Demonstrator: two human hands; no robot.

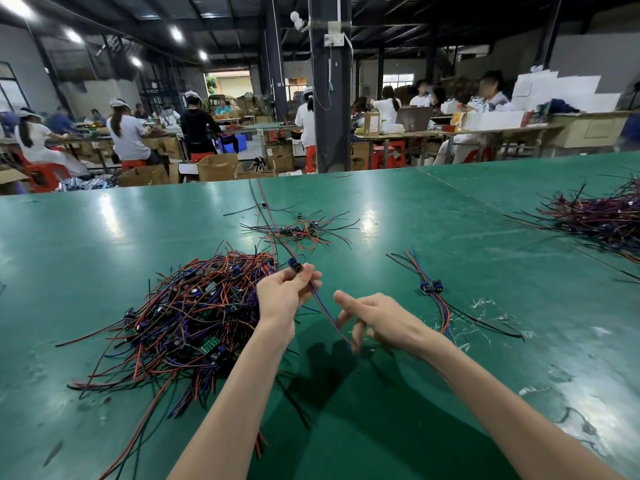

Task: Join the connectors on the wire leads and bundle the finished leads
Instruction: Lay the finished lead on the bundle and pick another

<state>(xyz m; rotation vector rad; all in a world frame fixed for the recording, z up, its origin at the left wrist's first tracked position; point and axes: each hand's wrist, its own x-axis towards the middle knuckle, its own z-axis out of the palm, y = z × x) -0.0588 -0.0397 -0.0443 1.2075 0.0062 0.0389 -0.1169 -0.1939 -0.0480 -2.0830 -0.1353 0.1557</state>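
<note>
My left hand [285, 291] pinches a small black and blue connector [295, 265] above the green table [104, 244]. Red and black leads run from it away over the table, and a red and blue lead [323, 308] hangs down toward me. My right hand [370, 317] has its thumb raised and its fingers spread downward, with the fingertips at the low end of that lead. A big tangled pile of red, black and blue leads with small boards [187, 317] lies left of my left hand.
A few joined leads with blue connectors [431, 287] lie to the right of my right hand. A small loose tangle [299, 232] sits further back, another pile [602, 216] at the far right. Behind the table stands a dark pillar [329, 84], and people work at benches.
</note>
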